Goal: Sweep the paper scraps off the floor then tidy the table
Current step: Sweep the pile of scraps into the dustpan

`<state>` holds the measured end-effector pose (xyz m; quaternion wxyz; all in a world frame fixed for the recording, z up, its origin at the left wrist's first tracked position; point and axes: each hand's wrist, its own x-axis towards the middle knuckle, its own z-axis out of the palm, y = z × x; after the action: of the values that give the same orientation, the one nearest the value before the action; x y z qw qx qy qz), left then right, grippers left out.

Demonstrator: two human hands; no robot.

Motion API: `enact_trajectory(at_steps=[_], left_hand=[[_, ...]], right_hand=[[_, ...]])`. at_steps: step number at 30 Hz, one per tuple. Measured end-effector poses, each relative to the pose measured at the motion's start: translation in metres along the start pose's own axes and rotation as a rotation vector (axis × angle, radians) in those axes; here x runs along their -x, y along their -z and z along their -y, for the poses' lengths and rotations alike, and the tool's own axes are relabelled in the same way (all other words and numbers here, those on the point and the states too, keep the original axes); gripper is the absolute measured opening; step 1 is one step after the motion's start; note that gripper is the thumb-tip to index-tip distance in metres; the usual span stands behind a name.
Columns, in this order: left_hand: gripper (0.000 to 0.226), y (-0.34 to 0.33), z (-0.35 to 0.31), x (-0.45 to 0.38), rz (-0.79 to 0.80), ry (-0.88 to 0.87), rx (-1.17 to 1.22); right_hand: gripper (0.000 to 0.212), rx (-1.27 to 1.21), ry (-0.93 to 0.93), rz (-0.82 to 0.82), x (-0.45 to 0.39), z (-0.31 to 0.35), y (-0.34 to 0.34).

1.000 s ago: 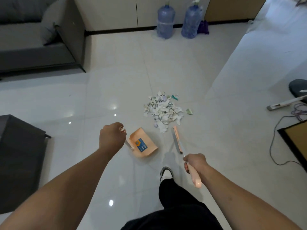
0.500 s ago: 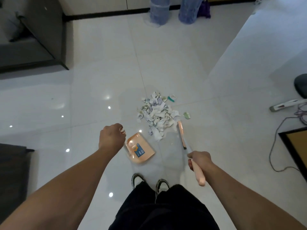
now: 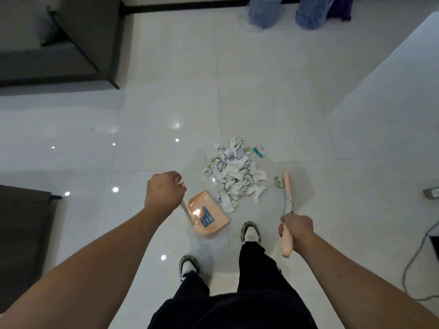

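On the glossy white tile floor (image 3: pixel 166 67), the heap of torn paper scraps (image 3: pixel 234 176) now sits closer. Left hand (image 3: pixel 165 192) grips the orange plastic dustpan (image 3: pixel 209 216), still just beside it; right hand (image 3: pixel 297 226) clasps the pink-handled broom (image 3: pixel 288 193), now flanking its right edge.

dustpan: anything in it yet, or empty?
Empty. The dustpan shows only its bare orange tray and blue label; the paper scraps lie piled on the floor beyond its lip.

One head-worn wide-angle view (no second camera) looks steeply down past both forearms at the floor (image 3: pixel 273 96) ahead.
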<state>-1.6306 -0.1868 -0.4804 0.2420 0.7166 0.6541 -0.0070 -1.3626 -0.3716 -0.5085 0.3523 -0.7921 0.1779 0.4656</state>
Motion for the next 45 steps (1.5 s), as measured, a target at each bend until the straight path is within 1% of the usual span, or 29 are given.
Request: enact_trajectory(at_steps=[2, 4, 6, 8, 10, 12, 15, 16, 18, 19, 24, 26, 29, 30, 33, 34, 36, 40, 45], left_hand=[[0.013, -0.005, -0.019, -0.005, -0.008, 0.033, 0.009], [0.011, -0.011, -0.039, -0.009, -0.003, 0.037, 0.01], [0.002, -0.016, -0.053, -0.014, 0.0, 0.051, 0.01], [0.004, -0.018, -0.061, -0.017, -0.005, 0.058, 0.012], [0.003, -0.019, -0.061, -0.021, -0.02, 0.063, 0.006], [0.012, -0.022, -0.06, -0.023, -0.03, 0.05, -0.024], [0.017, -0.028, -0.059, -0.026, -0.053, 0.03, -0.042], [0.017, -0.029, -0.057, -0.028, -0.059, 0.022, -0.042], [0.018, -0.029, -0.053, -0.03, -0.055, 0.012, -0.035], [0.019, -0.029, -0.049, -0.031, -0.05, 0.013, -0.027], [0.022, -0.028, -0.028, -0.022, -0.033, 0.034, 0.008], [0.021, -0.027, -0.017, -0.014, -0.03, 0.048, 0.04], [0.02, -0.026, 0.001, -0.005, -0.025, 0.063, 0.051], [0.02, -0.026, 0.006, -0.003, -0.023, 0.065, 0.051], [0.023, -0.024, 0.02, 0.003, -0.024, 0.079, 0.071], [0.023, -0.023, 0.024, 0.004, -0.026, 0.072, 0.075], [0.024, -0.021, 0.03, 0.006, -0.03, 0.065, 0.085], [0.023, -0.017, 0.047, 0.017, -0.047, 0.075, 0.057], [0.026, 0.0, 0.064, 0.019, -0.059, 0.068, 0.044]], right_hand=[[0.026, 0.014, 0.007, 0.019, -0.018, 0.024, 0.009], [0.028, 0.042, 0.01, 0.021, -0.036, 0.045, 0.017], [0.019, 0.088, 0.006, 0.04, -0.052, 0.06, 0.023], [0.005, 0.15, 0.004, 0.07, -0.065, 0.065, 0.021], [0.001, 0.221, 0.004, 0.101, -0.075, 0.063, 0.012], [0.006, 0.312, 0.012, 0.111, -0.081, 0.05, 0.003], [0.019, 0.456, 0.024, 0.149, -0.088, 0.029, -0.007], [0.018, 0.492, 0.015, 0.165, -0.087, 0.024, -0.01], [0.007, 0.526, -0.019, 0.204, -0.074, 0.018, -0.018], [0.006, 0.541, -0.029, 0.222, -0.068, 0.014, -0.022], [0.016, 0.633, -0.01, 0.269, -0.049, -0.008, -0.037], [0.013, 0.693, 0.003, 0.284, -0.037, -0.017, -0.044], [0.019, 0.757, -0.028, 0.349, -0.018, -0.035, -0.057], [0.02, 0.776, -0.04, 0.373, -0.013, -0.042, -0.061], [0.014, 0.853, -0.049, 0.442, 0.007, -0.06, -0.074], [0.016, 0.868, -0.047, 0.455, 0.012, -0.066, -0.077], [0.022, 0.853, -0.06, 0.458, 0.02, -0.074, -0.081], [0.011, 0.831, -0.036, 0.422, 0.03, -0.073, -0.083], [0.018, 0.794, 0.033, 0.379, 0.043, -0.053, -0.084]])
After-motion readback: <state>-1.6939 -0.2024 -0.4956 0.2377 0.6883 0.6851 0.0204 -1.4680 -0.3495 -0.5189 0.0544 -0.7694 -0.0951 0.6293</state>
